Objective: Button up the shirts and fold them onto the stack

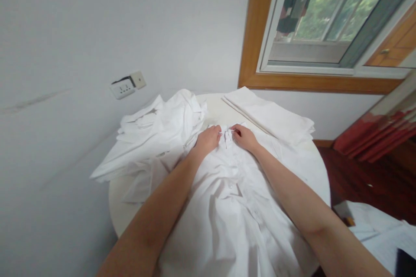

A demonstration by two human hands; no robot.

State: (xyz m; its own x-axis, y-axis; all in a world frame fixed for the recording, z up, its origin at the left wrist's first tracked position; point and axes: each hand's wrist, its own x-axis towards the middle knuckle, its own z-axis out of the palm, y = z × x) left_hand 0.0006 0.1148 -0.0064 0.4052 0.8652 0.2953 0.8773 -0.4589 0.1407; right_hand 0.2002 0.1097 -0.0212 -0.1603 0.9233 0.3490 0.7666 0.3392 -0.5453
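Observation:
A white buttoned shirt (pixel 224 207) lies spread and wrinkled over the round table, hanging down toward me. At its far end, my left hand (pixel 209 138) is closed, pinching the white cloth near the collar. My right hand (pixel 243 137) pinches the same far end a short way to the right, its fingers curled. Between the two hands the cloth is bunched into small folds (pixel 228 137). Thin white bits show at the fingertips of both hands; whether these are ties or fabric edges I cannot tell.
A crumpled heap of white garments (pixel 162 134) sits on the table's left. Folded white cloth (pixel 269 114) lies at the back right of the pale round table (pixel 121 220). Behind are a wall socket (pixel 123 88) and a wood-framed window (pixel 253 80). Papers (pixel 380 233) are at lower right.

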